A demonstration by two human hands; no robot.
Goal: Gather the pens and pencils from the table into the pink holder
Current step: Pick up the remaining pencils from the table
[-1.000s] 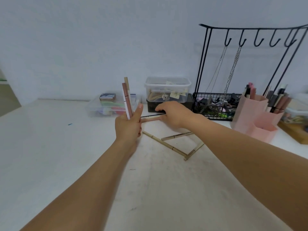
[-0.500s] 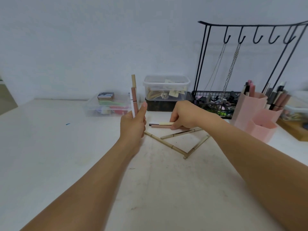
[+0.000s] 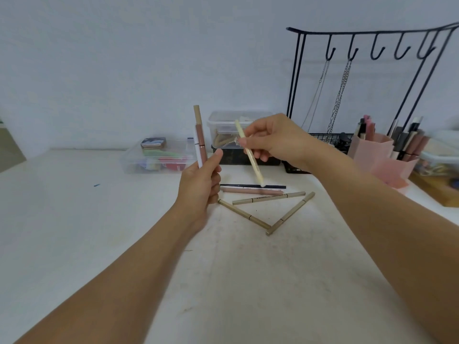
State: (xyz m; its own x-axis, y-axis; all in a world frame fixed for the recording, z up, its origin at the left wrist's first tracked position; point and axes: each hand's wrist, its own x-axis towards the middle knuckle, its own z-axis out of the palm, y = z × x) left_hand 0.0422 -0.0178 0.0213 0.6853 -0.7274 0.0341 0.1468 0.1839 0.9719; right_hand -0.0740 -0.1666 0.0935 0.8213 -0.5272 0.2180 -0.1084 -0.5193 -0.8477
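Note:
My left hand (image 3: 198, 187) holds a small bundle of pens (image 3: 199, 139) upright: a beige one, a brown one and a white one. My right hand (image 3: 275, 140) is raised above the table and pinches a cream pen (image 3: 250, 157) that slants down to the right. On the white table (image 3: 223, 281) lie a dark pen (image 3: 253, 186), a pink-brown pen (image 3: 250, 191) and three beige pens (image 3: 268, 198). The pink holder (image 3: 372, 150) stands at the right with several pens in it.
A black wire rack (image 3: 360, 45) with hooks and hanging chains stands behind the holder. A clear lidded box (image 3: 223, 120) on a black box and a flat clear case (image 3: 159, 157) sit at the back wall. A wooden tray (image 3: 432, 187) is at the far right.
My right hand has lifted off the table with the cream pen, leaving the dark and pink-brown pens lying there. My left hand has stayed upright with its bundle.

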